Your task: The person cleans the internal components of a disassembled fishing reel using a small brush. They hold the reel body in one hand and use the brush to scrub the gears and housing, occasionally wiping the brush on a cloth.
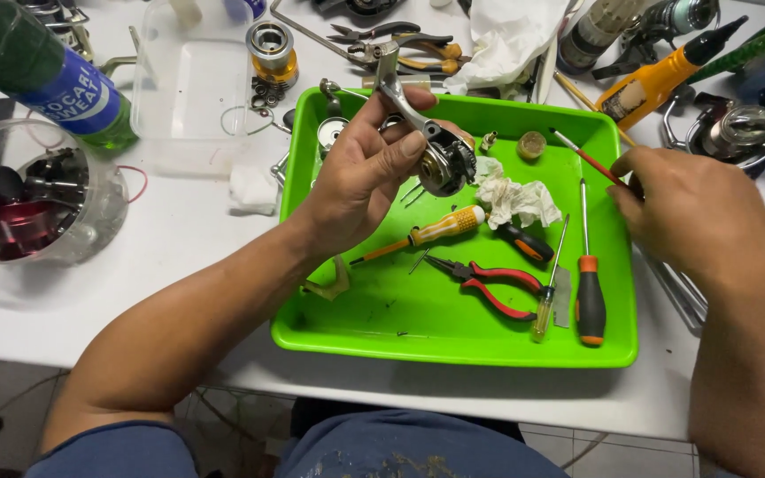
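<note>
White table [179, 265], green tray [453, 336], reel body [440, 159] in left hand [365, 177] grip

White table [179, 265] with green tray [453, 341], clear box [183, 88], glass bowl [37, 208].

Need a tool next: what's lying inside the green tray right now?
In the green tray: a yellow-handled screwdriver, red-handled pliers, two more screwdrivers, a crumpled tissue and small metal parts. The left hand holding the reel body covers the tray's back-left area.

Glossy green plastic tray [329, 332], shiny bare-metal reel body [443, 159], crumpled soft paper tissue [515, 199], smooth white counter [179, 248].
</note>
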